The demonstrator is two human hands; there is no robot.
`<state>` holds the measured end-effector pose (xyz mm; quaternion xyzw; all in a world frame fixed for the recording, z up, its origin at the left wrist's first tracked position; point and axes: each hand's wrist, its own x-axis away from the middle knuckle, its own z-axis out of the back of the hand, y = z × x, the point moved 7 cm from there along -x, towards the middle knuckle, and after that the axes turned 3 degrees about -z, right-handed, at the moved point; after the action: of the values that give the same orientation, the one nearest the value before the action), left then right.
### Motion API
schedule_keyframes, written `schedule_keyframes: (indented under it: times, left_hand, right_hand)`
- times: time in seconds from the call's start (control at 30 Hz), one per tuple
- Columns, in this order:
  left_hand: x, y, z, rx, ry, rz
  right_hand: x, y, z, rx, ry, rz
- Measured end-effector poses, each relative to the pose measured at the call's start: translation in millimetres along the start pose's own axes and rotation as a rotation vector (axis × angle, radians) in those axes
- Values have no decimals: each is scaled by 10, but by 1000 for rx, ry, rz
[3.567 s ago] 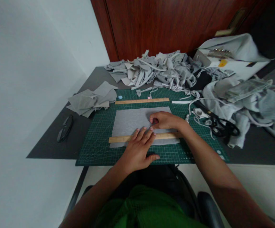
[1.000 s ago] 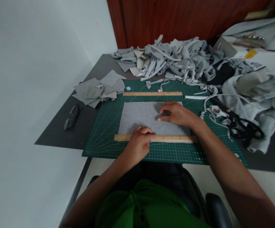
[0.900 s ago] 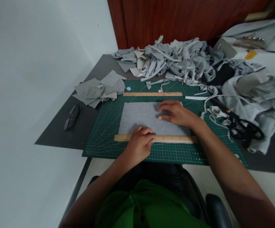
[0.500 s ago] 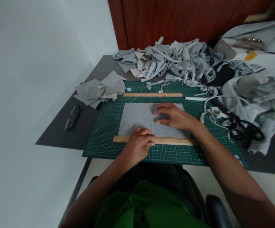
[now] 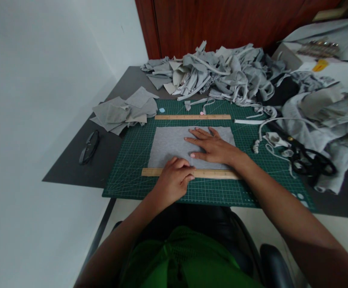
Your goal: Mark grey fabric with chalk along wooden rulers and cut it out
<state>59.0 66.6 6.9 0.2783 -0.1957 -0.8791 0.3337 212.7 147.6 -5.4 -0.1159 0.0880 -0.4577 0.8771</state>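
A grey fabric rectangle [image 5: 169,146] lies flat on the green cutting mat [image 5: 125,176]. A wooden ruler [image 5: 216,174] runs along the fabric's near edge. My left hand [image 5: 174,182] is curled on the ruler near its middle, fingers bent over it. My right hand [image 5: 211,146] lies flat on the fabric with its fingers spread and holds nothing. A second wooden ruler [image 5: 192,117] rests beyond the fabric's far edge.
Black scissors [image 5: 307,162] lie right of the mat among grey cloth [image 5: 326,120]. A heap of fabric scraps [image 5: 216,76] fills the back. Cut grey pieces [image 5: 122,112] and dark glasses [image 5: 88,147] lie left. The white wall stands left, the table edge close to me.
My right hand has gone from pinched fingers on the fabric to a flat, spread palm on it. The near ruler and my left hand have slid toward the fabric's near edge.
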Motion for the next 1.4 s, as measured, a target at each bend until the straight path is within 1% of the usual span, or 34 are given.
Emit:
schedule_keyframes:
  times: [0.1, 0.17, 0.2, 0.27, 0.37, 0.4, 0.43, 0.5, 0.57, 0.63, 0.7, 0.8, 0.93, 1.07, 1.27, 1.4]
  left_hand:
    - [0, 36, 4, -24, -28, -17]
    - [-1, 46, 34, -12, -3, -32]
    - [-1, 37, 70, -10, 39, -31]
    - [8, -12, 177, -34, 168, -2]
    - [44, -95, 336, -107, 348, 57]
    - [55, -110, 373, -116, 388, 65]
    - [64, -116, 400, -115, 419, 63]
    - [66, -101, 421, -98, 438, 32]
    - [41, -77, 379, -88, 373, -6]
    - [5, -71, 295, -80, 254, -29]
    - [-17, -98, 224, -65, 159, -15]
    - [-26, -132, 172, -74, 97, 7]
    - [-19, -117, 133, -119, 51, -2]
    - [-14, -118, 126, -139, 47, 21]
    - [-16, -118, 120, -149, 41, 32]
    - [-8, -63, 101, -212, 5, 18]
  right_hand:
    - [-5, -3, -11, 6, 8, 0]
    - [-2, -1, -20, 6, 1, 4]
    - [3, -1, -13, 2, 1, 8]
    - [20, -16, 46, -14, 31, 19]
    - [64, -123, 220, -83, 119, 66]
    - [80, -188, 258, -125, 114, 95]
    - [94, -266, 276, -177, 83, 129]
    - [120, -427, 253, -288, -29, 185]
    - [140, -544, 200, -345, -120, 207]
    - [145, -583, 152, -352, -150, 208]
    - [143, -548, 99, -363, -175, 191]
    - [136, -431, 32, -423, -218, 150]
    - [132, -352, -3, -482, -245, 148]
    - [134, -361, -7, -508, -277, 129]
    - [151, -363, 23, -484, -296, 89]
    - [156, -340, 10, -513, -309, 103]
